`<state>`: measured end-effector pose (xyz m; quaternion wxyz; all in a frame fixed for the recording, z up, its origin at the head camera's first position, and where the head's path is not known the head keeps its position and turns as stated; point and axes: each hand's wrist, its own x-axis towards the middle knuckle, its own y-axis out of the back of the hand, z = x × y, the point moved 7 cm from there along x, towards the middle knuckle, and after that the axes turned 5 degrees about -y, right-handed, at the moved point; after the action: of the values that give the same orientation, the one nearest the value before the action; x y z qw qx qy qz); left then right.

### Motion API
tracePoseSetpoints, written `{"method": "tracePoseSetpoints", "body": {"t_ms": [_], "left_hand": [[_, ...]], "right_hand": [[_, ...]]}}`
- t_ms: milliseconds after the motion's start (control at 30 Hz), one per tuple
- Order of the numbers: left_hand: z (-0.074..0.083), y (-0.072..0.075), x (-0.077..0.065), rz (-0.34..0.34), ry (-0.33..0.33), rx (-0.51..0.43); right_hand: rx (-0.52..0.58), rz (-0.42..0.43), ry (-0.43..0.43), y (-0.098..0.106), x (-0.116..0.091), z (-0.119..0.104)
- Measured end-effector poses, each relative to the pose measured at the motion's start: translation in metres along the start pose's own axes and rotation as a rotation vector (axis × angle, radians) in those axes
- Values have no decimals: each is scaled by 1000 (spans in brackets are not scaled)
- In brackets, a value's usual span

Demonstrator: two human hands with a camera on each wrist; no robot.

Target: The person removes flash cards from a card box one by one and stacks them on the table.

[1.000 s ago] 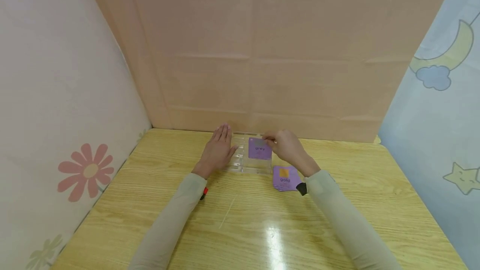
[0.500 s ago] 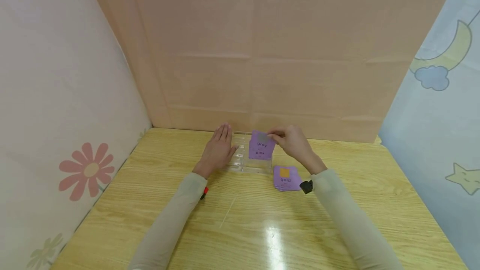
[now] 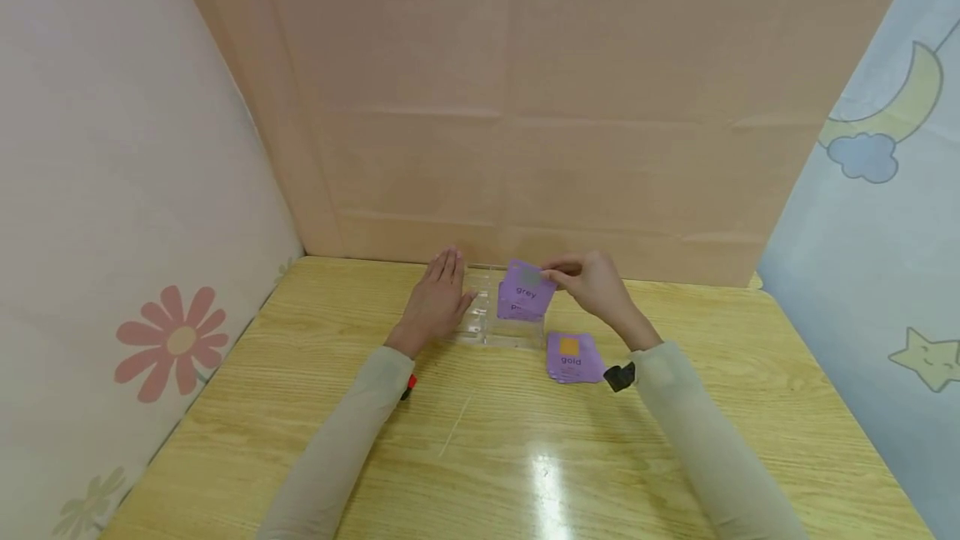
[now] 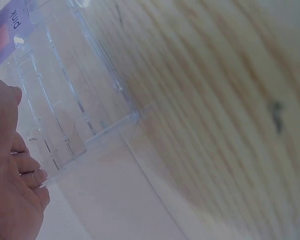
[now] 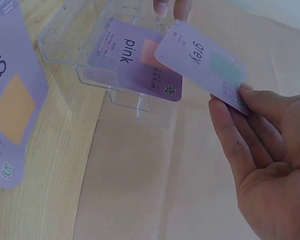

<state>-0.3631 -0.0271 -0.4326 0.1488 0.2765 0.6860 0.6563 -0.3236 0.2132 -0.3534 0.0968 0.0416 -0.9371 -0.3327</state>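
My right hand (image 3: 597, 288) pinches a purple card marked "grey" (image 5: 200, 65) at one corner, thumb on its face and fingers behind. That card is tilted and overlaps the purple "pink" card (image 5: 122, 60), which stands in a clear plastic tiered rack (image 5: 65, 52). My left hand (image 3: 432, 307) lies with straight fingers at the rack's left side; the left wrist view shows its fingertips (image 4: 38, 177) right at the rack's edge. In front of the rack's right end, a stack of purple cards with "gold" on top (image 3: 573, 361) lies on the table.
A wooden table (image 3: 337, 457) carries everything, with a brown paper backdrop (image 3: 510, 148) rising close behind the rack. Patterned walls (image 3: 75, 190) flank both sides. A black wrist device (image 3: 619, 377) on the right wrist sits beside the card stack.
The right hand has drawn the "grey" card up and to the right, tilting it and uncovering part of the "pink" card behind. The left hand and the "gold" stack have stayed in place.
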Motion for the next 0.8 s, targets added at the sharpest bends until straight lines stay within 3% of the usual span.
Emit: {"method": "tracePoseSetpoints", "body": {"t_ms": [800], "left_hand": [[-1,3,-3,2,6,-28]], "right_hand": [[153,-84,-71,2,-10,26]]}}
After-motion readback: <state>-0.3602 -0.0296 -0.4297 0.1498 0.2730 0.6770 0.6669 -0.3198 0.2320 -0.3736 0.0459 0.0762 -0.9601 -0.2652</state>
